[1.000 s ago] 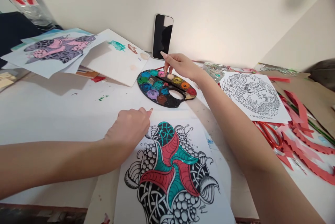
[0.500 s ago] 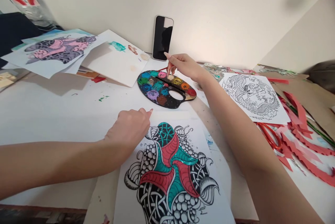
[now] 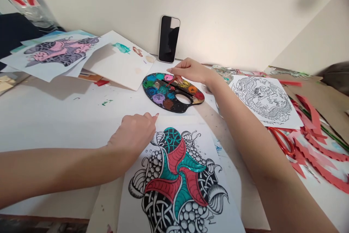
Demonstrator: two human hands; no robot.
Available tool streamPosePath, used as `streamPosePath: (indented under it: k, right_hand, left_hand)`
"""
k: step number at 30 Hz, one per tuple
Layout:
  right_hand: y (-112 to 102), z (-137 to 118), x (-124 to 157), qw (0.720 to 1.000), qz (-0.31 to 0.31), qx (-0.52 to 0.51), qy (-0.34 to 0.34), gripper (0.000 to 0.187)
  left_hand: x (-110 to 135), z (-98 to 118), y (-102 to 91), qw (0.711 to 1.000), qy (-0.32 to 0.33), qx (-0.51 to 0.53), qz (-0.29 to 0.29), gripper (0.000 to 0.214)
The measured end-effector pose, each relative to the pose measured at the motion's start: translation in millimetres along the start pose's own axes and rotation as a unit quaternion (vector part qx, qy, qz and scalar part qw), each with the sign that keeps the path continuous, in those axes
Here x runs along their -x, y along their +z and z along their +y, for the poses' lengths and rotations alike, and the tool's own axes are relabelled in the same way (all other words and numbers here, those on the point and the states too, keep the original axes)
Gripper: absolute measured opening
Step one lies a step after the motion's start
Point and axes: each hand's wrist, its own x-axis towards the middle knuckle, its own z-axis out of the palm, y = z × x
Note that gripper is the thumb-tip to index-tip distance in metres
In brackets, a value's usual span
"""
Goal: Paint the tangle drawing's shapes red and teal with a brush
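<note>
Right hand [image 3: 191,71], pinching a thin red paintbrush [image 3: 172,81], should dab lightly in the twelve-o'clock black oval palette [image 3: 178,107]; empty, curled left hand [image 3: 135,135] steadies patterned paper sheet [image 3: 177,178].

The brush [image 3: 174,80] is mostly hidden beneath the right hand [image 3: 191,71].

A plain cream wall [image 3: 231,11] rises behind the paint-flecked white table [image 3: 54,116], lit softly.

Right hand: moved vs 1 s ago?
Yes. The right hand has dropped: its fingertips no longer overlap the upright black phone and sit over the oval black paint palette.
</note>
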Motion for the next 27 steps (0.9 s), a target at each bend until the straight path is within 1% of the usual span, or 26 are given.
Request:
streamPosePath:
  k: [3,7,10,16,18,20,22,23,25,26,27]
  right_hand:
    - [1,-3,1,1.000,0.003,0.012,-0.001,0.060]
    - [1,-3,-1,0.999,0.009,0.031,-0.005,0.061]
    - [1,-1,-2,1.000,-0.003,0.023,-0.006,0.061]
    - [2,-2,-3,1.000,0.005,0.026,-0.007,0.067]
    - [1,-4,-2,1.000,0.013,0.008,-0.004,0.069]
    - [-6,-10,1,0.999,0.025,-0.034,-0.005,0.066]
    - [-17,-19,6,0.995,0.037,-0.087,-0.015,0.059]
    - [-22,-25,9,0.993,0.047,-0.108,-0.026,0.059]
    - [-29,-39,16,0.985,0.089,-0.133,-0.065,0.062]
    - [-28,-45,21,0.979,0.120,-0.148,-0.071,0.063]
    - [-23,-51,27,0.974,0.135,-0.167,-0.075,0.056]
  left_hand:
    - [0,0,0.2,1.000,0.001,-0.002,0.002,0.049]
    - [-1,-1,0.0,1.000,0.002,-0.001,0.003,0.050]
    - [0,-1,0.0,1.000,0.003,0.001,0.001,0.050]
    - [1,0,1.0,1.000,0.002,0.008,-0.003,0.048]
    - [0,0,1.2,1.000,0.003,0.011,-0.003,0.049]
    - [-1,0,1.3,1.000,0.005,0.014,-0.002,0.049]
    - [-1,0,1.4,1.000,0.006,0.017,0.001,0.048]
    - [-1,0,1.6,1.000,0.006,0.018,0.004,0.047]
    - [0,0,2.3,1.000,0.004,0.020,0.011,0.046]
    - [0,0,2.9,1.000,0.003,0.021,0.016,0.046]
    - [0,0,3.4,1.000,0.003,0.022,0.021,0.045]
